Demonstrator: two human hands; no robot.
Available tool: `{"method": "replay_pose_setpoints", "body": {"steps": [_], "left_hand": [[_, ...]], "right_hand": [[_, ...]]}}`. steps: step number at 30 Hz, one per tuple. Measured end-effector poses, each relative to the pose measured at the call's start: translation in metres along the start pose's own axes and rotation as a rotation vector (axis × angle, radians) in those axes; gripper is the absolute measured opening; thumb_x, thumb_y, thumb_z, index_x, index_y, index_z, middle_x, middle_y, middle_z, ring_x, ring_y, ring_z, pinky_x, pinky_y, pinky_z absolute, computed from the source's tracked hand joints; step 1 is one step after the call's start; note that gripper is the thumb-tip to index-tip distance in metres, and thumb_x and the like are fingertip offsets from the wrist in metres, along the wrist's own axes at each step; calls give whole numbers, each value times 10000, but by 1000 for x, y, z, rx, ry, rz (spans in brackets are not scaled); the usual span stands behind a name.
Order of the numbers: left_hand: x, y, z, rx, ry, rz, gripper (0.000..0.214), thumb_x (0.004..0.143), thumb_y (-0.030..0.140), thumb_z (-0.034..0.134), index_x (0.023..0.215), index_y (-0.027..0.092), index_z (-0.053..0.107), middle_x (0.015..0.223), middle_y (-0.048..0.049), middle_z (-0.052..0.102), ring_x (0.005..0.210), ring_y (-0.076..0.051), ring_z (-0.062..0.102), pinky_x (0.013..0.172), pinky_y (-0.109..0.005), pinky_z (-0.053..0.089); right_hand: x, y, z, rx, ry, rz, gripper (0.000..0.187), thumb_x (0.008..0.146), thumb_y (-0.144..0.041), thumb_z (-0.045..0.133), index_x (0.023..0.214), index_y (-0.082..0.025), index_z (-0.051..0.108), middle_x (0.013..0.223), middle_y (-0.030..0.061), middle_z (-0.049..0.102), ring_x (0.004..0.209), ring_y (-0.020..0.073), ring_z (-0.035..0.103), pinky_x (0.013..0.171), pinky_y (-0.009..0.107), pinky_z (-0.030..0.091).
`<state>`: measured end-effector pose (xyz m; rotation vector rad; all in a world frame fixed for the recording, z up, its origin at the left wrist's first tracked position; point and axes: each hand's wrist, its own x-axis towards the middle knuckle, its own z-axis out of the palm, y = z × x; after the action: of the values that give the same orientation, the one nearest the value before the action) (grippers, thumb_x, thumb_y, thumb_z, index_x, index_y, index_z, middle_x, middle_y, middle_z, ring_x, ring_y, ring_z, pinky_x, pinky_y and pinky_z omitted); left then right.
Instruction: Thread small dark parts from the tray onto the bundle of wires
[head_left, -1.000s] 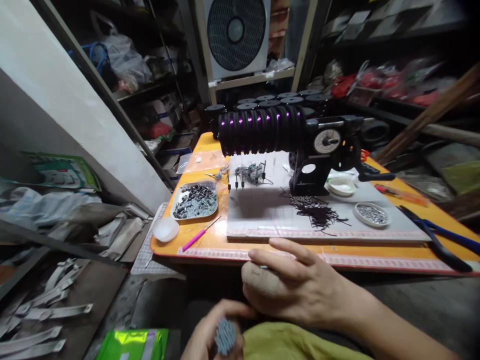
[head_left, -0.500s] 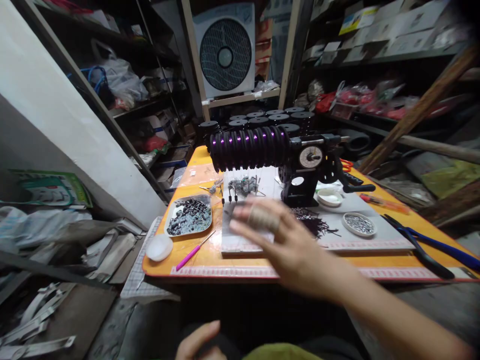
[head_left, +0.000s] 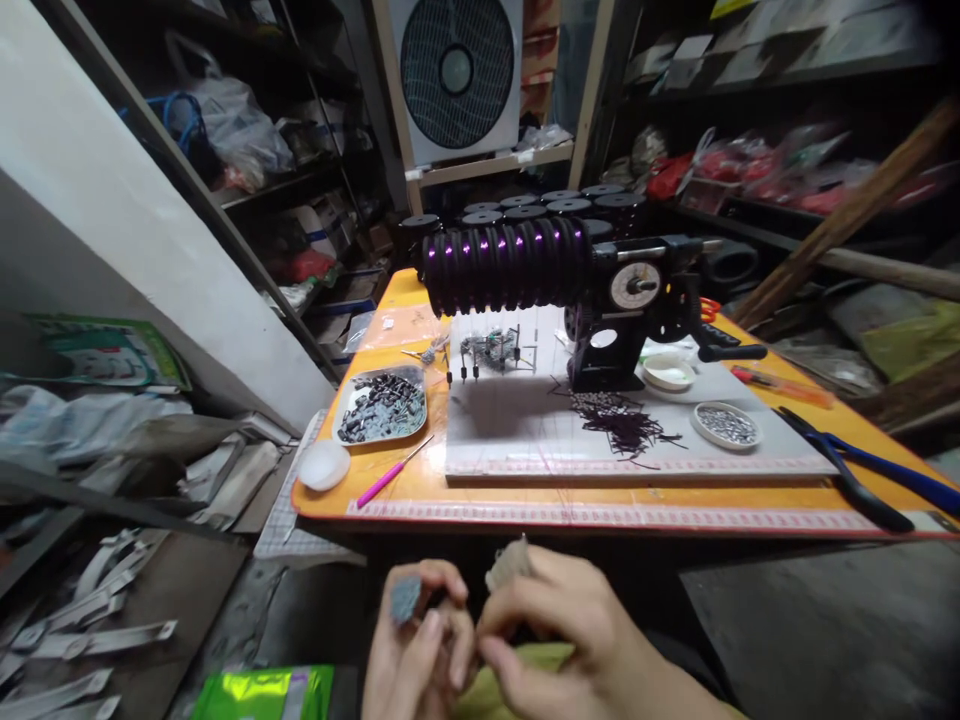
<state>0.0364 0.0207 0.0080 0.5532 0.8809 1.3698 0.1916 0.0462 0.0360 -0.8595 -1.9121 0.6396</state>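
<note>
Yellow table (head_left: 426, 476): fan (head_left: 457, 72) behind; shelves (head_left: 720, 94) either side. In front, left hand (head_left: 420, 650) grips grey bundle (head_left: 406, 598); right hand (head_left: 559, 620) curled, grasp indiscernible.

A blue-grey bundle (head_left: 406, 598) colours the left hand (head_left: 421, 640), a beige wrap (head_left: 510, 565) the right hand (head_left: 574, 622). Beyond them, purple glints (head_left: 483, 245) stud a black hand-cranked machine (head_left: 600, 372) above a yellow-orange tabletop (head_left: 420, 486); left of the hands shows grey-checked white cloth (head_left: 289, 528), ahead-left a pink-handled tool (head_left: 381, 485), to the right blue-and-black pliers (head_left: 877, 462).
</note>
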Motion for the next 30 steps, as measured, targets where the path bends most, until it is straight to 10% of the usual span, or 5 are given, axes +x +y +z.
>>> {"method": "replay_pose_setpoints", "body": {"steps": [6,18,26,30], "left_hand": [[1,-20,10,7,-61,-128,308,805,454,725,847,156,661,517,26,558,438,-85,506,383,-150,368],[-5,-13,-6,504,0,-125,437,821,578,630,702,165,553,566,57,380,488,-80,330,423,-208,247],[-8,-23,16,147,44,46,283,926,447,573,800,218,461,577,78,483,466,-64,424,490,-193,395],[-6,-22,17,18,39,262,214,968,308,544,788,228,462,602,72,506,514,-73,492,514,-189,428]], "right_hand": [[6,10,2,211,67,339,118,883,-206,642,833,-187,747,670,5,652,544,100,576,542,213,470],[13,9,1,162,-17,255,120,837,-130,680,822,-192,782,705,26,692,663,142,646,611,237,506],[-1,9,16,370,96,357,127,900,-215,629,852,-173,738,705,22,654,434,103,619,389,202,509],[-9,12,12,174,158,234,97,856,-166,687,891,-206,768,735,33,686,614,148,675,541,238,560]]}}
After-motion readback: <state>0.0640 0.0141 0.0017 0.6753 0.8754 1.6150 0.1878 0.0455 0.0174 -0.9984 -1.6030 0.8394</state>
